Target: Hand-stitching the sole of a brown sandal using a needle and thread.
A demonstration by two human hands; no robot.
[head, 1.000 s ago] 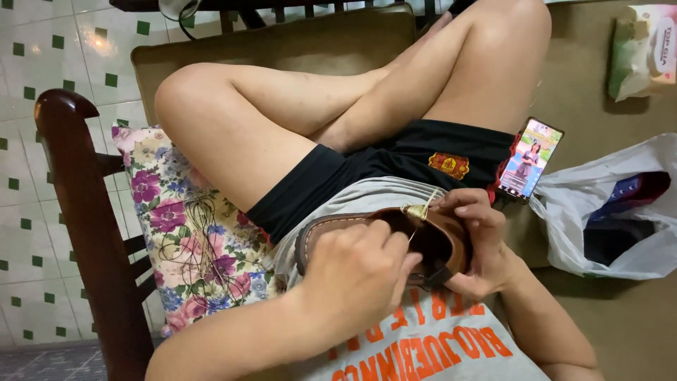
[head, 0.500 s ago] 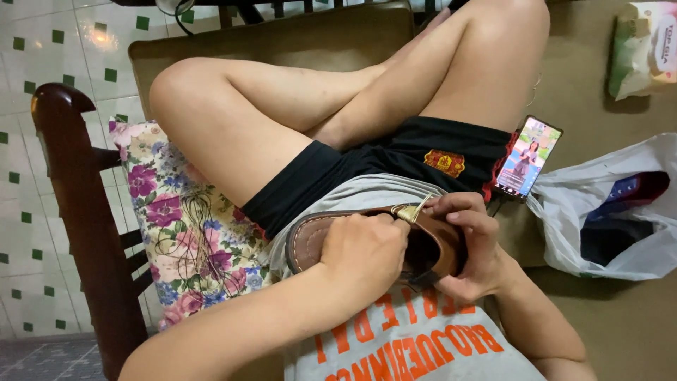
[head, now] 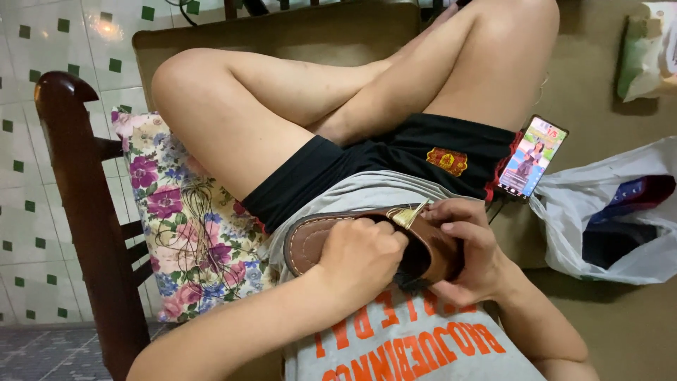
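On the lap, left hand (head: 361, 255) closed over brown slipper (head: 310, 240), right hand (head: 467, 255) gripping its strap end

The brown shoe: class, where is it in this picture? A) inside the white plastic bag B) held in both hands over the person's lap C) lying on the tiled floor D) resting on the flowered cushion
B: the brown shoe sits between the left hand and the right hand above the lap, apart from the white plastic bag and the flowered cushion.
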